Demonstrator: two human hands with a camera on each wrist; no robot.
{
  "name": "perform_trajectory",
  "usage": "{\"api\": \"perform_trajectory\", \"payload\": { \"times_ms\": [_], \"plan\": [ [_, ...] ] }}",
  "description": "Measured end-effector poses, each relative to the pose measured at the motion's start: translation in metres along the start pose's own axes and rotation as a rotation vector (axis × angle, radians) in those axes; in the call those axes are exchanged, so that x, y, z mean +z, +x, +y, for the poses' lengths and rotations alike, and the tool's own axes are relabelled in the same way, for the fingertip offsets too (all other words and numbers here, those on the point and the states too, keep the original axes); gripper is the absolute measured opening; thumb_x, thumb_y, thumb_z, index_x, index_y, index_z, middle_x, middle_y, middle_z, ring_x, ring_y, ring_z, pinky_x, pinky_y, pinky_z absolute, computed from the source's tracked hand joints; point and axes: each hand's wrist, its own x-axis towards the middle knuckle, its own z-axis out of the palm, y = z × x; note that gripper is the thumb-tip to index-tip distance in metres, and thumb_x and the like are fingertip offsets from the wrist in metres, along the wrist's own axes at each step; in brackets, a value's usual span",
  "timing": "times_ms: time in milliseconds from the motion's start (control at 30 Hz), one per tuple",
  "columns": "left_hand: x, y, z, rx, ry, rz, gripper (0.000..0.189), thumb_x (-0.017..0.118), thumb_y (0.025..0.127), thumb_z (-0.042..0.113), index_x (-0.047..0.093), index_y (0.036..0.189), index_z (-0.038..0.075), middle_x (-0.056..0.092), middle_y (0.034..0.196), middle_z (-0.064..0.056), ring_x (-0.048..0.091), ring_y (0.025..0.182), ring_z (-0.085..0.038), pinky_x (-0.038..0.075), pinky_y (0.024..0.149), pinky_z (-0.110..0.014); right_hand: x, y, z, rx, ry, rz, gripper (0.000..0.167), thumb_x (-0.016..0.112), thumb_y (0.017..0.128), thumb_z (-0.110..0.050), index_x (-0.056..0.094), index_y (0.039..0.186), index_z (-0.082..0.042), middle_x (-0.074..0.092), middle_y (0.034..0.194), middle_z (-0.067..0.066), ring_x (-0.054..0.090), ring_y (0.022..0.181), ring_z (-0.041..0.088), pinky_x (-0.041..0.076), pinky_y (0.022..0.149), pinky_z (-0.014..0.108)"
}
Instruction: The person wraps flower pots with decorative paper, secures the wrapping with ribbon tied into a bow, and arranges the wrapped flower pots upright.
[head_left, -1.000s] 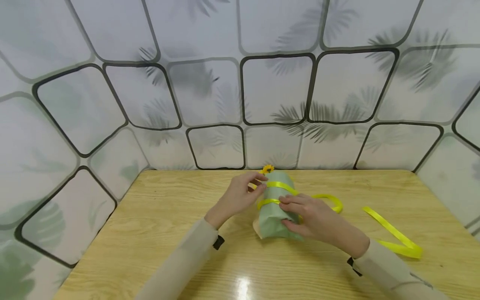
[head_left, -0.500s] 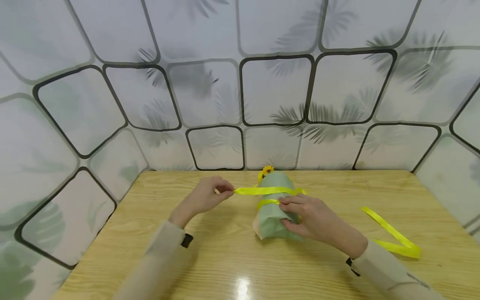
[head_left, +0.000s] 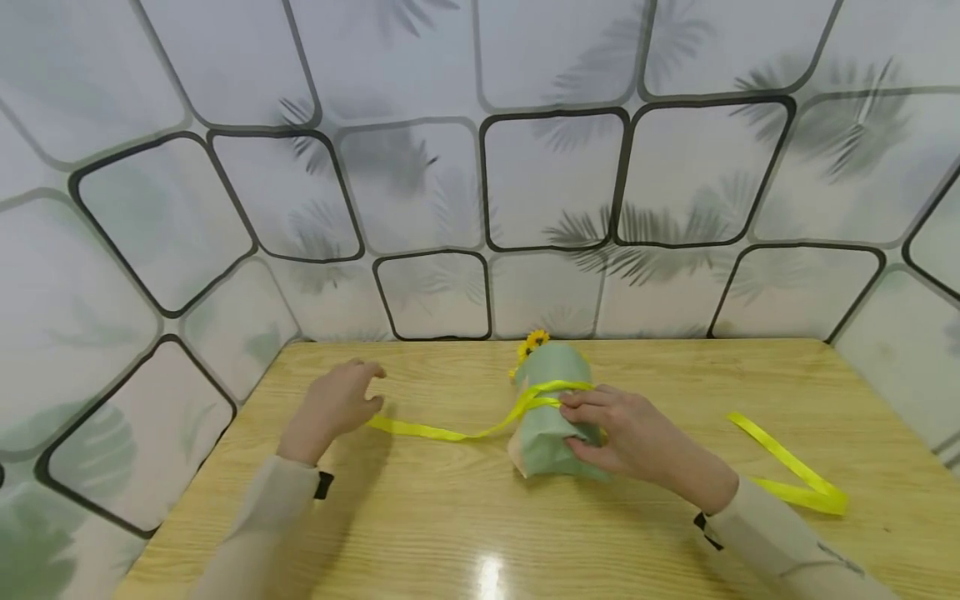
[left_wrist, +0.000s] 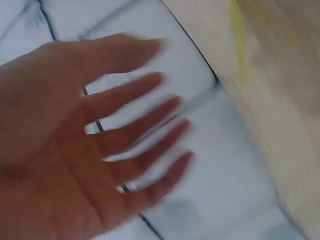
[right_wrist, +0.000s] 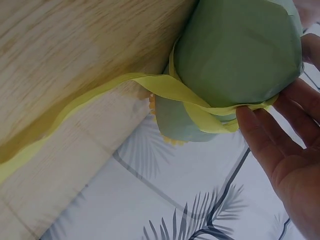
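Observation:
A bouquet wrapped in green paper (head_left: 557, 360) lies on the table, its yellow flowers (head_left: 536, 340) showing at the far end. Yellow ribbon (head_left: 442, 433) circles the paper, and a long tail of it runs left across the tabletop. My right hand (head_left: 637, 437) holds the bouquet, fingertips pressing the ribbon and thumb lower on the wrapping; the right wrist view shows these fingers (right_wrist: 260, 132) against the ribbon band. Over the table's left part, my left hand (head_left: 330, 410) is beside the ribbon's end. Its fingers (left_wrist: 145, 130) are spread with nothing between them in the left wrist view.
A separate folded strip of yellow ribbon (head_left: 806, 492) lies right of the right hand. The wooden table (head_left: 450, 525) ends at a patterned backdrop (head_left: 555, 183), which also rises along both sides.
My left hand came away from the bouquet, drew the ribbon tail out leftward, then let it go; the tail now droops to the table. My right hand stayed on the bouquet.

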Motion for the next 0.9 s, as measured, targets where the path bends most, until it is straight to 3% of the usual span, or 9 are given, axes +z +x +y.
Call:
{"api": "perform_trajectory", "payload": {
  "times_ms": [100, 233, 333, 433, 633, 800, 900],
  "plan": [
    [0.013, 0.02, 0.044, 0.174, -0.174, 0.1, 0.027, 0.067, 0.1, 0.021, 0.07, 0.123, 0.008, 0.072, 0.122, -0.011, 0.071, 0.103, -0.029, 0.059, 0.085, -0.044, 0.0, -0.001, 0.001, -0.001, 0.003, 0.001, 0.035, 0.091, 0.069, -0.012, 0.079, 0.101, -0.004, 0.078, 0.11, 0.01, 0.075, 0.096, 0.025, 0.063, 0.078, 0.038],
    [0.032, 0.04, 0.101, 0.419, -0.403, 0.088, 0.03, 0.064, 0.103, 0.023, 0.068, 0.129, 0.01, 0.071, 0.128, -0.007, 0.072, 0.098, -0.02, 0.059, 0.078, -0.03, -0.001, -0.001, 0.002, 0.003, 0.007, -0.001, 0.035, 0.092, 0.068, -0.012, 0.08, 0.1, -0.005, 0.078, 0.109, 0.01, 0.075, 0.096, 0.024, 0.063, 0.078, 0.038],
    [0.043, 0.048, 0.125, 0.52, -0.438, 0.082, 0.034, 0.064, 0.102, 0.018, 0.065, 0.135, 0.009, 0.073, 0.122, -0.008, 0.071, 0.09, -0.016, 0.056, 0.072, -0.022, 0.0, -0.001, 0.002, 0.006, 0.01, -0.007, 0.034, 0.092, 0.069, -0.012, 0.08, 0.099, -0.005, 0.078, 0.109, 0.01, 0.075, 0.096, 0.024, 0.063, 0.078, 0.037],
    [0.051, 0.05, 0.131, 0.561, -0.378, 0.105, 0.032, 0.065, 0.101, 0.012, 0.067, 0.133, 0.012, 0.072, 0.107, -0.005, 0.068, 0.084, -0.012, 0.054, 0.071, -0.019, 0.001, -0.002, 0.002, 0.012, 0.006, -0.017, 0.033, 0.091, 0.069, -0.013, 0.079, 0.099, -0.005, 0.078, 0.11, 0.01, 0.075, 0.095, 0.024, 0.063, 0.078, 0.036],
    [0.058, 0.043, 0.117, 0.544, -0.311, 0.127, 0.016, 0.064, 0.101, 0.009, 0.077, 0.109, 0.014, 0.066, 0.096, -0.001, 0.063, 0.084, -0.012, 0.053, 0.072, -0.02, 0.001, -0.002, 0.001, 0.043, 0.006, -0.032, 0.033, 0.091, 0.071, -0.015, 0.08, 0.1, -0.005, 0.078, 0.111, 0.009, 0.074, 0.094, 0.023, 0.062, 0.077, 0.035],
    [0.059, 0.039, 0.108, 0.509, -0.353, 0.181, 0.012, 0.065, 0.1, 0.008, 0.075, 0.106, 0.01, 0.066, 0.097, -0.001, 0.064, 0.087, -0.013, 0.057, 0.077, -0.026, 0.0, -0.002, 0.001, 0.051, 0.002, -0.046, 0.035, 0.092, 0.07, -0.018, 0.08, 0.101, -0.005, 0.078, 0.112, 0.007, 0.073, 0.094, 0.021, 0.062, 0.077, 0.033],
    [0.058, 0.042, 0.115, 0.54, -0.413, 0.218, 0.017, 0.065, 0.1, 0.012, 0.072, 0.115, 0.008, 0.068, 0.109, -0.005, 0.067, 0.096, -0.018, 0.059, 0.08, -0.033, 0.0, -0.002, 0.001, 0.043, 0.014, -0.046, 0.036, 0.092, 0.071, -0.018, 0.08, 0.102, -0.006, 0.078, 0.112, 0.007, 0.072, 0.096, 0.022, 0.062, 0.078, 0.034]
  ]
}}
